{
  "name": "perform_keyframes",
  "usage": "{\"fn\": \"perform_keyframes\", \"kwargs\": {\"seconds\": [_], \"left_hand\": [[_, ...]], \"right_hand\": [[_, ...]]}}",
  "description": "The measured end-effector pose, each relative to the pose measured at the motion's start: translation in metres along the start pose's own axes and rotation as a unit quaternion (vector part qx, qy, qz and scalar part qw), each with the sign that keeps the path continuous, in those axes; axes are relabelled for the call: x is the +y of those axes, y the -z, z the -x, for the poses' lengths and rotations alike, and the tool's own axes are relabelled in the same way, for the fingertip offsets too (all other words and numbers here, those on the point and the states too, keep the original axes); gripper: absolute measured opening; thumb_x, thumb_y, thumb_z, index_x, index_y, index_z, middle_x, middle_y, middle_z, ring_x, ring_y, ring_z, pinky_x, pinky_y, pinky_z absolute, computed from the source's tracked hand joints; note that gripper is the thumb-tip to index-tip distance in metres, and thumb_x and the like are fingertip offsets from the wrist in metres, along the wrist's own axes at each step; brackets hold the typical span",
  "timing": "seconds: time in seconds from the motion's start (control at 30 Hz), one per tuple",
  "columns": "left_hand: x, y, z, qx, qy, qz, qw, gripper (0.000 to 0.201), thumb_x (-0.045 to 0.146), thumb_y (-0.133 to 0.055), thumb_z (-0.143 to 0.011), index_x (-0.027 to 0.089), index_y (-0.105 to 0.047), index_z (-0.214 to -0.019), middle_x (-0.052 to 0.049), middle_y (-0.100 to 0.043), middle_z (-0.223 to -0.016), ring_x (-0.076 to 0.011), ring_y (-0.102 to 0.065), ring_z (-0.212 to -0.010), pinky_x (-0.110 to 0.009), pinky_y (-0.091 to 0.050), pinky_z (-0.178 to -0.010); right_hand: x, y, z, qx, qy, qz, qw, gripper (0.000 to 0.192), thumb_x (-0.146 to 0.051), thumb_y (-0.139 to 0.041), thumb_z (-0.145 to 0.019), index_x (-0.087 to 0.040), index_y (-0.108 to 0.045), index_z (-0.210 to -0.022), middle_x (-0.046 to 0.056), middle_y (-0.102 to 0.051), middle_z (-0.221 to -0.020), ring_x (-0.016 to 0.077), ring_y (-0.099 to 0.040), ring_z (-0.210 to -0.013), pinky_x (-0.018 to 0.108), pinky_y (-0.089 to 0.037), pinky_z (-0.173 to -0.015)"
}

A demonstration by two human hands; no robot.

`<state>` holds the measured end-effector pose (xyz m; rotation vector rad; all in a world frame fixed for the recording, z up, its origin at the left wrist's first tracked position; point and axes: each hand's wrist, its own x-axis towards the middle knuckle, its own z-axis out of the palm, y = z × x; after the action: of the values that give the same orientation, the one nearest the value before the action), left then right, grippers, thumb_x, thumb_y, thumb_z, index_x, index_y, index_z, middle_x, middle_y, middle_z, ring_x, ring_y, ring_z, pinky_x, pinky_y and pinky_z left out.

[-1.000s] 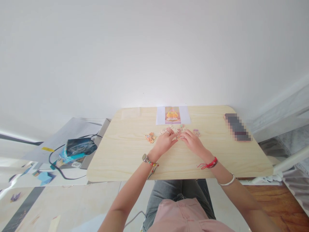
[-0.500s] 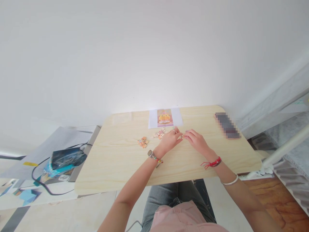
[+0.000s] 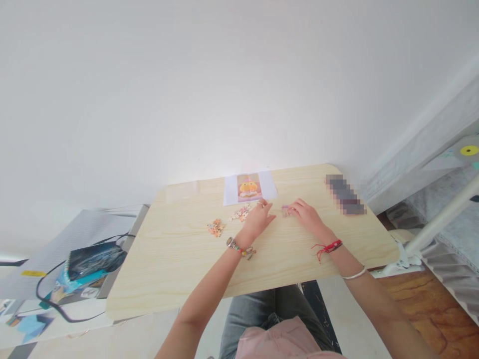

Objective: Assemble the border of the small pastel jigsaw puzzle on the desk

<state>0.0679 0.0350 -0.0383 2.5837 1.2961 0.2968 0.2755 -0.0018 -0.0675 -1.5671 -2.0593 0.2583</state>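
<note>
Small jigsaw pieces lie on a light wooden table (image 3: 179, 269). My left hand (image 3: 258, 221) rests over a loose cluster of pieces (image 3: 240, 214), fingers bent down onto them. My right hand (image 3: 307, 215) lies flat to the right, its fingertips touching a small purple group of pieces (image 3: 285, 210). Another orange clump of pieces (image 3: 216, 228) sits apart on the left. A reference picture of a yellow character on a white sheet (image 3: 249, 188) lies at the table's far edge. Whether either hand pinches a piece is too small to tell.
A dark blurred flat object (image 3: 345, 194) lies at the table's far right. To the left stands a grey surface with a dark bag (image 3: 92, 257) and a black cable (image 3: 48, 304). A white wall is behind; a white pole (image 3: 437, 222) slants at right.
My hands have drawn apart: the left moved slightly left over the pieces, the right stays by the purple group. The view has swung, so the table sits further left.
</note>
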Motion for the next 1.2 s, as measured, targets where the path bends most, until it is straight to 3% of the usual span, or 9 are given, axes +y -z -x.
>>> {"fn": "perform_keyframes", "kwargs": {"seconds": [0.17, 0.27, 0.47, 0.6, 0.73, 0.83, 1.0, 1.2], "left_hand": [[-0.039, 0.018, 0.049, 0.026, 0.077, 0.004, 0.997, 0.033, 0.028, -0.054, -0.081, 0.018, -0.052, -0.112, -0.008, -0.05, -0.107, -0.0176, -0.058, -0.085, -0.031, -0.049, -0.075], [-0.047, 0.021, 0.065, 0.045, 0.11, -0.012, 0.993, 0.03, 0.026, -0.053, -0.081, 0.018, -0.053, -0.11, -0.008, -0.051, -0.105, -0.0186, -0.059, -0.085, -0.032, -0.05, -0.074], [-0.037, 0.014, 0.062, 0.041, 0.103, -0.002, 0.994, 0.027, 0.023, -0.054, -0.08, 0.018, -0.054, -0.107, -0.008, -0.052, -0.105, -0.0169, -0.059, -0.083, -0.03, -0.05, -0.071], [-0.032, 0.007, 0.058, 0.038, 0.093, 0.002, 0.995, 0.028, 0.022, -0.056, -0.08, 0.018, -0.054, -0.108, -0.008, -0.052, -0.105, -0.0172, -0.06, -0.081, -0.03, -0.051, -0.068], [-0.028, 0.002, 0.054, 0.038, 0.079, 0.005, 0.996, 0.032, 0.02, -0.055, -0.08, 0.022, -0.052, -0.112, -0.007, -0.051, -0.108, -0.0164, -0.059, -0.083, -0.028, -0.05, -0.066], [-0.024, 0.0, 0.051, 0.053, 0.038, 0.009, 0.998, 0.036, 0.017, -0.051, -0.082, 0.027, -0.049, -0.117, -0.005, -0.051, -0.105, -0.0136, -0.057, -0.081, -0.025, -0.049, -0.064], [-0.025, -0.004, 0.052, 0.135, -0.071, -0.013, 0.988, 0.03, 0.019, -0.041, -0.088, 0.027, -0.051, -0.114, -0.004, -0.052, -0.096, -0.0115, -0.055, -0.076, -0.021, -0.046, -0.057], [-0.03, -0.005, 0.057, 0.2, -0.143, -0.027, 0.969, 0.026, 0.023, -0.038, -0.089, 0.026, -0.055, -0.109, -0.003, -0.054, -0.098, -0.0107, -0.054, -0.073, -0.021, -0.044, -0.057]], "right_hand": [[-0.024, 0.005, -0.006, 0.009, 0.009, 0.004, 1.0, 0.022, -0.021, -0.039, -0.089, -0.019, -0.062, -0.088, 0.004, -0.057, -0.089, 0.0147, -0.056, -0.08, 0.025, -0.041, -0.069], [-0.04, 0.0, -0.022, -0.026, 0.014, 0.028, 0.999, 0.02, -0.02, -0.042, -0.088, -0.018, -0.062, -0.086, 0.005, -0.057, -0.09, 0.0145, -0.056, -0.079, 0.024, -0.04, -0.068], [-0.059, -0.02, -0.044, -0.112, -0.04, 0.107, 0.987, 0.012, -0.026, -0.052, -0.082, -0.018, -0.061, -0.079, 0.006, -0.056, -0.091, 0.0157, -0.056, -0.077, 0.025, -0.039, -0.061], [-0.062, -0.028, -0.042, -0.127, -0.061, 0.119, 0.983, 0.011, -0.024, -0.052, -0.082, -0.018, -0.06, -0.081, 0.007, -0.055, -0.093, 0.0163, -0.056, -0.077, 0.025, -0.038, -0.061], [-0.061, -0.025, -0.037, -0.117, -0.059, 0.051, 0.99, 0.008, -0.02, -0.053, -0.078, -0.017, -0.06, -0.08, 0.006, -0.056, -0.09, 0.0159, -0.055, -0.076, 0.026, -0.039, -0.064], [-0.059, -0.021, -0.031, -0.14, -0.057, -0.074, 0.986, 0.009, -0.024, -0.056, -0.074, -0.017, -0.061, -0.077, 0.004, -0.056, -0.08, 0.0141, -0.052, -0.068, 0.027, -0.039, -0.063], [-0.057, -0.02, -0.022, -0.209, -0.12, -0.313, 0.919, 0.019, -0.034, -0.061, -0.07, -0.016, -0.063, -0.077, 0.001, -0.057, -0.07, 0.0133, -0.05, -0.063, 0.027, -0.039, -0.059], [-0.061, -0.012, -0.018, -0.284, -0.168, -0.445, 0.832, 0.031, -0.046, -0.061, -0.071, -0.017, -0.063, -0.083, -0.005, -0.042, -0.055, 0.0076, -0.035, -0.049, 0.022, -0.027, -0.047]]}}
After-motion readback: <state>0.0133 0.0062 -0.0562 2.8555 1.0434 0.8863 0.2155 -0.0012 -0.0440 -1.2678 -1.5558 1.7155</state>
